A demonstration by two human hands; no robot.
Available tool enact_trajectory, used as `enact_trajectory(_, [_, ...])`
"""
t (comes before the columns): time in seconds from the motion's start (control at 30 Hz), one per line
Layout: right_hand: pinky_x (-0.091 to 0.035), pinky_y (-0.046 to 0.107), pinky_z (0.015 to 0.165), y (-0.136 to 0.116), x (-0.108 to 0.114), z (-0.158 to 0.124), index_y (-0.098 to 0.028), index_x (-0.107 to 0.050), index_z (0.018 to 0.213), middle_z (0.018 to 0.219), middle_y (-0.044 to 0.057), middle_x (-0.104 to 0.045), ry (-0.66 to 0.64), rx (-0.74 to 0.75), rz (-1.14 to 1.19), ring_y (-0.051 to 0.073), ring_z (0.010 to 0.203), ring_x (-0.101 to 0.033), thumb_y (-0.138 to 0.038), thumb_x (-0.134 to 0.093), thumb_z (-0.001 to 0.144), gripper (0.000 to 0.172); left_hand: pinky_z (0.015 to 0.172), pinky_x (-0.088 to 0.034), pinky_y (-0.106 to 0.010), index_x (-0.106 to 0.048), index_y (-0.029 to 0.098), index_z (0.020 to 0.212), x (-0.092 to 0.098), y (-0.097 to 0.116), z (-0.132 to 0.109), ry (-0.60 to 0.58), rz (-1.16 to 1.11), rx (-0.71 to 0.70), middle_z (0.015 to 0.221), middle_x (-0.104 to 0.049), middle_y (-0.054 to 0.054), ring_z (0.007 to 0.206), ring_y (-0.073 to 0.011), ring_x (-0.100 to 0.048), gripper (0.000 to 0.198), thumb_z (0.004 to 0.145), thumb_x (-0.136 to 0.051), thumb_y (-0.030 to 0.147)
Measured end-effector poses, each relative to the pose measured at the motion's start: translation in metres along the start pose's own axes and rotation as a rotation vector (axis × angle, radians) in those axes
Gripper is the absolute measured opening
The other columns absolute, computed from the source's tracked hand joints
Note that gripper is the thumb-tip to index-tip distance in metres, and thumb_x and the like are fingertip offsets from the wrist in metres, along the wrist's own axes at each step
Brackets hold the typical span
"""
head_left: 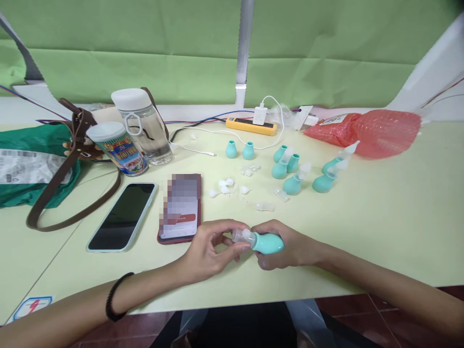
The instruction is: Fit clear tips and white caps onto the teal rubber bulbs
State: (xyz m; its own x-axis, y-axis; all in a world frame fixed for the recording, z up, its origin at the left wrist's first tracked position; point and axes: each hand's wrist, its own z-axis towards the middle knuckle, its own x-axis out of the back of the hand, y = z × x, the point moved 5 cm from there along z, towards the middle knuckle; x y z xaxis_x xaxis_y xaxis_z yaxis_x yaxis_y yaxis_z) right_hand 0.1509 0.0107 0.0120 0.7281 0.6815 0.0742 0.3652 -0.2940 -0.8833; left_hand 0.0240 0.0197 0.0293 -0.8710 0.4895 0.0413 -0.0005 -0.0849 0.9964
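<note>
Near the table's front edge, my right hand [286, 244] is closed around a teal rubber squeeze bulb [268, 243]. My left hand [213, 246] pinches a clear plastic tube piece [239, 236] between thumb and fingers. This tube piece sits at the mouth of the bulb, pointing left; how deep it goes in is hidden. Beyond the hands lie a loose clear tube [264, 207] and several small white tips [226, 182]. Bare teal bulbs [231, 150] stand farther back. To the right are bulbs fitted with tubes and pointed tips [324, 181].
Left of my hands lie a phone with a lit screen [181, 212] and a dark-screened phone [123, 217]. Behind them stand a printed canister [121, 150] and a water bottle [152, 130], beside a brown strap [54, 193]. A yellow power strip [250, 126] and red plastic bag [384, 133] lie at the back.
</note>
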Motion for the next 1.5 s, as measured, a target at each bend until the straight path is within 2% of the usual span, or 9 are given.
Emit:
enact_trajectory(0.2, [-0.016,0.014,0.032,0.009,-0.007,0.003,-0.014,-0.047,0.066,0.052,-0.007,-0.041,-0.216,-0.052,0.368,0.0,0.037,-0.03,-0.013,-0.06,0.055,0.017,0.052,-0.046,-0.023,-0.061,0.014,0.083,-0.001,0.004,0.0,-0.049,0.051,-0.003,0.074,-0.061,-0.006,0.058,-0.0121,-0.053,0.017,0.068,-0.061,0.021])
enact_trajectory(0.37, [-0.014,0.014,0.031,0.01,-0.012,0.004,-0.013,-0.047,0.068,0.05,-0.006,-0.042,-0.328,-0.085,0.431,-0.001,0.034,-0.029,-0.014,-0.061,0.058,0.017,0.054,-0.046,-0.024,-0.061,0.014,0.084,-0.001,0.001,0.001,-0.063,0.022,0.001,0.074,-0.06,-0.006,0.062,-0.0133,-0.053,0.018,0.067,-0.062,0.021])
enact_trajectory(0.6, [-0.033,0.017,0.041,-0.012,-0.018,-0.001,-0.02,-0.035,0.097,0.071,-0.003,-0.048,-0.066,0.214,0.324,0.004,0.044,-0.042,-0.029,-0.059,0.069,0.038,0.068,-0.045,-0.028,-0.061,0.016,0.089,0.001,-0.006,0.003,0.007,-0.152,0.093,0.086,-0.056,-0.006,0.073,-0.0157,-0.055,0.019,0.074,-0.056,0.027])
enact_trajectory(0.73, [-0.043,0.028,0.063,-0.03,0.007,-0.009,-0.018,-0.04,0.099,0.082,0.004,-0.053,0.252,0.377,-0.303,0.012,0.068,-0.05,-0.036,-0.045,0.079,0.029,0.08,-0.04,-0.028,-0.057,0.02,0.094,0.005,-0.011,0.002,0.115,-0.275,0.099,0.094,-0.057,-0.005,0.093,-0.0182,-0.051,0.018,0.079,-0.051,0.027])
enact_trajectory(0.8, [-0.04,0.034,0.073,-0.043,0.03,-0.012,-0.016,-0.046,0.098,0.086,0.007,-0.054,0.551,0.484,-0.682,0.017,0.079,-0.05,-0.036,-0.046,0.078,0.028,0.074,-0.04,-0.026,-0.054,0.02,0.09,0.005,-0.015,0.002,0.121,-0.362,0.118,0.087,-0.059,-0.004,0.087,-0.0165,-0.053,0.015,0.082,-0.045,0.028])
enact_trajectory(0.87, [-0.039,0.036,0.078,-0.047,0.048,-0.005,-0.016,-0.049,0.098,0.092,0.009,-0.055,0.677,0.507,-0.923,0.02,0.087,-0.049,-0.032,-0.045,0.079,0.026,0.062,-0.04,-0.025,-0.05,0.019,0.086,0.001,-0.02,0.001,0.06,-0.439,0.157,0.074,-0.059,-0.003,0.069,-0.0142,-0.055,0.014,0.084,-0.04,0.029])
enact_trajectory(1.1, [-0.041,0.035,0.075,-0.035,0.073,0.042,-0.013,-0.053,0.096,0.095,0.011,-0.053,0.573,0.366,-1.162,0.022,0.092,-0.05,-0.028,-0.041,0.081,0.024,0.046,-0.037,-0.022,-0.041,0.022,0.087,-0.001,-0.022,-0.003,-0.011,-0.41,0.221,0.055,-0.053,0.004,0.045,-0.0099,-0.05,0.014,0.077,-0.051,0.025])
enact_trajectory(1.3, [-0.044,0.03,0.065,-0.049,0.073,0.027,-0.012,-0.059,0.079,0.076,0.006,-0.061,0.626,0.536,-0.979,0.017,0.072,-0.055,-0.029,-0.055,0.073,0.018,0.045,-0.036,-0.02,-0.053,0.014,0.076,0.003,-0.023,-0.002,0.035,-0.268,0.225,0.056,-0.053,0.001,0.046,-0.0084,-0.049,0.008,0.073,-0.055,0.021])
enact_trajectory(1.5, [-0.046,0.021,0.054,-0.062,0.047,-0.003,-0.014,-0.066,0.076,0.067,0.003,-0.065,0.124,0.642,-0.538,0.01,0.057,-0.056,-0.027,-0.065,0.065,0.017,0.047,-0.036,-0.021,-0.06,0.012,0.078,0.003,-0.022,-0.002,0.042,-0.2,0.221,0.053,-0.053,0.001,0.045,-0.0076,-0.047,0.012,0.069,-0.059,0.02])
